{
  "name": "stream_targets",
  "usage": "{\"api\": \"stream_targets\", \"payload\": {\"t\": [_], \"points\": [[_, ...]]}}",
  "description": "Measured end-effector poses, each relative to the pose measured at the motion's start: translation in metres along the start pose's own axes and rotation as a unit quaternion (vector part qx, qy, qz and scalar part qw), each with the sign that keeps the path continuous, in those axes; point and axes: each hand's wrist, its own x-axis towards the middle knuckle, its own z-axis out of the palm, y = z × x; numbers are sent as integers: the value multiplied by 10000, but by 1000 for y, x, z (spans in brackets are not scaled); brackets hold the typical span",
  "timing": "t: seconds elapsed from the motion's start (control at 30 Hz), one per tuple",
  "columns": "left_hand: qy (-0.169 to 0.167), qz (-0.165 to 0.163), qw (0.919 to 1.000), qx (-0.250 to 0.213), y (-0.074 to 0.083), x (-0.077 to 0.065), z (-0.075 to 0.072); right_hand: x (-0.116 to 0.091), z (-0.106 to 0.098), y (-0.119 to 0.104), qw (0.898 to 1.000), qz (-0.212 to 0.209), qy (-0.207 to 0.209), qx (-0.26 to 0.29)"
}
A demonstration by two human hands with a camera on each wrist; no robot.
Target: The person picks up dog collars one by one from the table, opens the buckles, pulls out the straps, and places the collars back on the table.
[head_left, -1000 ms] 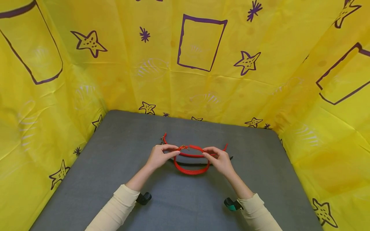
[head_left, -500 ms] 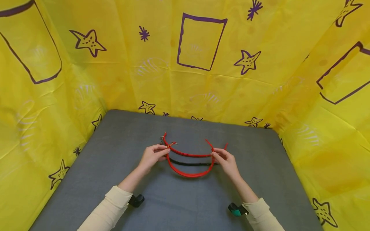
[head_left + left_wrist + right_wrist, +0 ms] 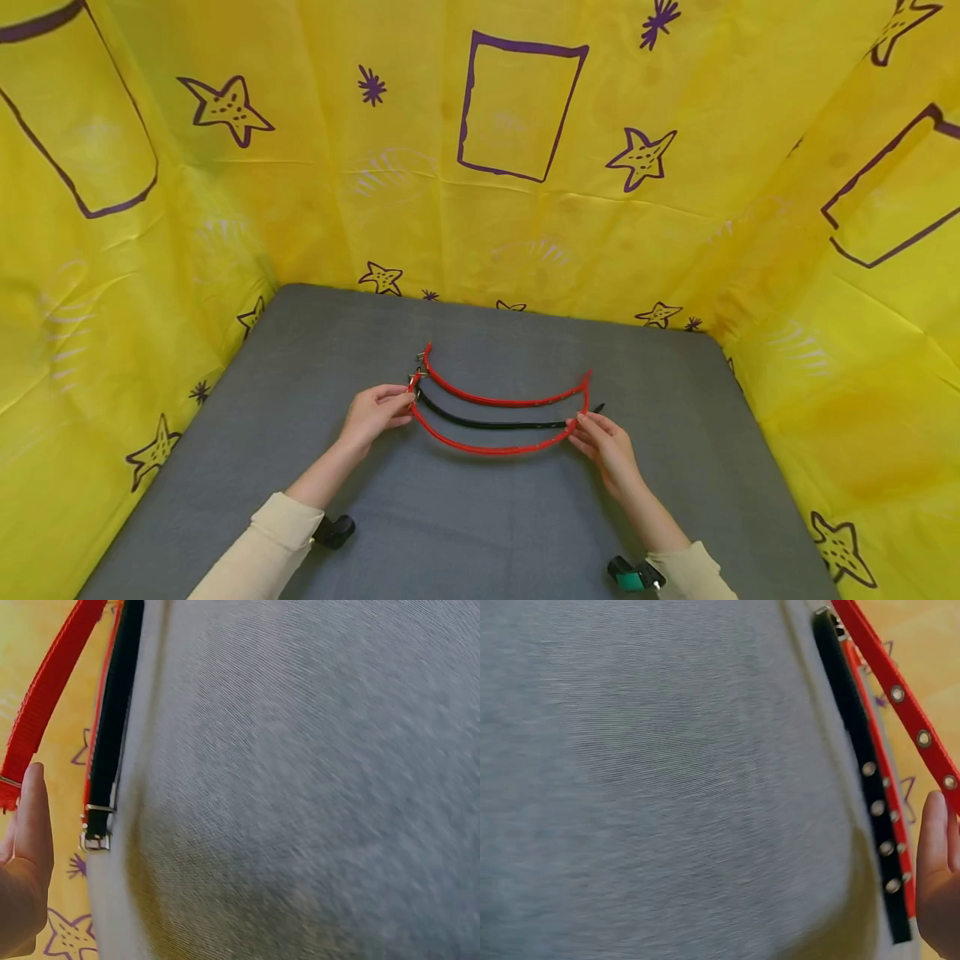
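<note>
In the head view, a red buckle collar point(image 3: 495, 451) stretches in a downward curve between both hands. My left hand point(image 3: 375, 414) pinches its buckle end, and my right hand point(image 3: 607, 446) pinches it close to the other end. Metal eyelets dot the right part of the held collar point(image 3: 910, 715) in the right wrist view. Just behind it, a black collar point(image 3: 495, 426) lies curved on the table. Farther back lies a second red collar point(image 3: 510, 404), bent the same way. The black collar's buckle point(image 3: 95, 840) shows in the left wrist view.
A grey table surface point(image 3: 480, 533) lies under the collars. Yellow cloth walls point(image 3: 495, 233) with purple drawings enclose it at the back and both sides. Dark wrist devices point(image 3: 333, 532) sit on both forearms.
Both hands have moved apart and slightly toward me. The held red collar went from a bent loop to a wide, open curve. The two collars on the table have stayed in place.
</note>
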Motion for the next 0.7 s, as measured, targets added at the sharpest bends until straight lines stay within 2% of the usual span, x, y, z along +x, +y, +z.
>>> {"api": "stream_targets", "payload": {"t": [0.17, 0.43, 0.7], "points": [[178, -179, 9995, 171, -2, -1, -4, -5, -11, 9, 9995, 236, 221, 61], [150, -416, 9984, 342, -10, -5, -9, -10, -25, 20, 9975, 469, 366, -393], [181, -285, 9966, 752, -18, -8, -7, -7, -32, 20, 9908, 729, 382, -1070]]}}
